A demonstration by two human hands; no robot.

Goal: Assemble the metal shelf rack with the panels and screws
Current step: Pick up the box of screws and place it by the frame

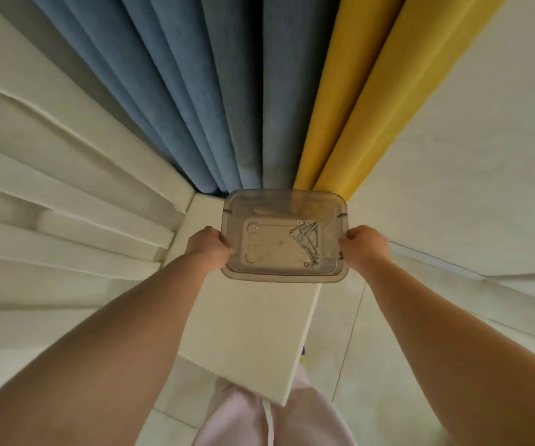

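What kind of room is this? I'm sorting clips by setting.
Probably a home room, by a window or corner: blue curtains and a yellow curtain hang to a pale tiled floor. Both hands hold a tray of screws.

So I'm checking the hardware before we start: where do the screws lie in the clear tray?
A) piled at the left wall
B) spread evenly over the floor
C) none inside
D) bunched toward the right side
D: the screws cluster at the right of the clear tray, which the left hand and right hand grip by its sides.

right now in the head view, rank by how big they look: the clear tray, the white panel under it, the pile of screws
1. white panel, largest, though nearer the camera
2. clear tray
3. pile of screws, by far the smallest
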